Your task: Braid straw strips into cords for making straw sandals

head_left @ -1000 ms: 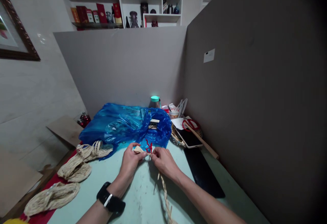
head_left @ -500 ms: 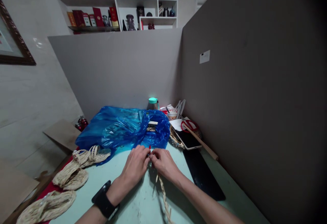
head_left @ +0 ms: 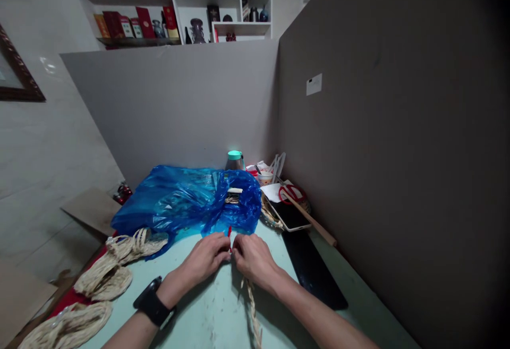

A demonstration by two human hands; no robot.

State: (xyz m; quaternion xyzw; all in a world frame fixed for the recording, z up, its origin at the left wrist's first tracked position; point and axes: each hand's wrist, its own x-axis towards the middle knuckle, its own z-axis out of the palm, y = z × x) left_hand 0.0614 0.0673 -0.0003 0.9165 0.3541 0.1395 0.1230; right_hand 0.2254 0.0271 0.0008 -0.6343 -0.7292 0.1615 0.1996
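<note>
Over the pale green tabletop (head_left: 211, 312), my two hands are close together, fingertips almost meeting. My left hand (head_left: 207, 255), with a black watch on its wrist, is closed in a pinch; what sits in its fingers is too small to make out. My right hand (head_left: 255, 260) is closed around the upper end of a braided straw cord (head_left: 253, 309), which hangs toward the front edge. A thin red piece (head_left: 230, 231) shows upright between the fingertips, its lower part mostly hidden.
Woven straw sandals (head_left: 101, 280) line the left side. A blue plastic bag (head_left: 187, 195) lies behind my hands. To the right are a black flat slab (head_left: 314, 272), a tablet (head_left: 290, 216), a wooden stick (head_left: 314, 224) and red-handled scissors (head_left: 292, 194). A grey partition (head_left: 382, 152) stands right.
My hands have come slightly apart at the fingertips, the left shifting left. More of the red piece shows between them. The whole view has shifted slightly.
</note>
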